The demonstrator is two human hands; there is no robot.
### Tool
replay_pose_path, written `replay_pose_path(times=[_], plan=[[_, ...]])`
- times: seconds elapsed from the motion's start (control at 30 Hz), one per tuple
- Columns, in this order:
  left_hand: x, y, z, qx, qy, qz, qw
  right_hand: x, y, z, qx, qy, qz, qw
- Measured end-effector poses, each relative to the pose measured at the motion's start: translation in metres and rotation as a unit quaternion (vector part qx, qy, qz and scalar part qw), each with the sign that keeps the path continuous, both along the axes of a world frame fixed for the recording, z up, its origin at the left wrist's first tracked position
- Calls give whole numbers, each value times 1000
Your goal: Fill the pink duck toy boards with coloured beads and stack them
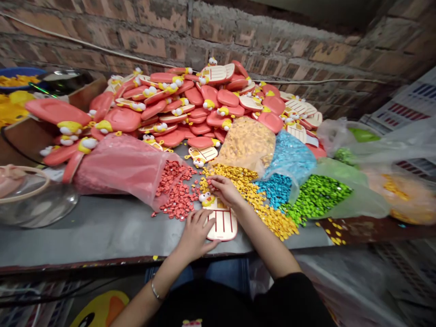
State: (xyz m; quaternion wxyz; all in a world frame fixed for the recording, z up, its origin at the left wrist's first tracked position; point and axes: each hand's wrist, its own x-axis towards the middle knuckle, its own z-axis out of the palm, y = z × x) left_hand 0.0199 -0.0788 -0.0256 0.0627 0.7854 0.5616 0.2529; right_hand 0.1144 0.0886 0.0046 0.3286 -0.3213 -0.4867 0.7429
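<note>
A cream board with red slots and a yellow duck head (pixel 220 225) lies flat near the table's front edge. My left hand (pixel 193 234) rests on its left edge, fingers apart and thumb along the bottom. Over the board's duck-head end, my right hand (pixel 226 190) has thumb and fingertips pinched together. Whatever is in that pinch is too small to make out. Small red pieces (pixel 177 193) lie to the left, spilling from a pink bag (pixel 119 170). Yellow pieces (pixel 277 220) spread beyond and to the right of the right hand.
Many red-backed duck boards (pixel 197 111) are heaped against the brick wall (pixel 153 41). Blue pieces (pixel 275 188) and green pieces (pixel 315 195) spill from bags at the right. A clear plastic dome-like container (pixel 51 206) stands at the left on the grey tabletop (pixel 112 236).
</note>
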Motion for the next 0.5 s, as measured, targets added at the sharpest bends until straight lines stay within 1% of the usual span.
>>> replay_pose_path(times=[0.03,0.1,0.2,0.27,0.33,0.4,0.43,0.5], plan=[[0,0,1,1,-1,-1,1000,12,-3,2,-7,7,-15,1000],[0,0,2,4,-2,-2,1000,39,-8,4,8,-2,-59,998],[0,1,4,2,-5,-1,1000,76,-16,-2,72,-63,-128,987],[1,1,5,-3,-5,-1,1000,95,-19,-10,115,-113,-152,975],[1,1,4,-7,-3,-1,1000,105,-23,-18,148,-154,-141,967],[1,1,4,-9,-1,2,1000,108,-25,-22,192,-190,-104,957],[1,1,4,-10,0,6,1000,106,-26,-23,222,-210,-84,949],[2,0,3,-13,4,13,1000,101,-26,-23,286,-256,-51,922]])
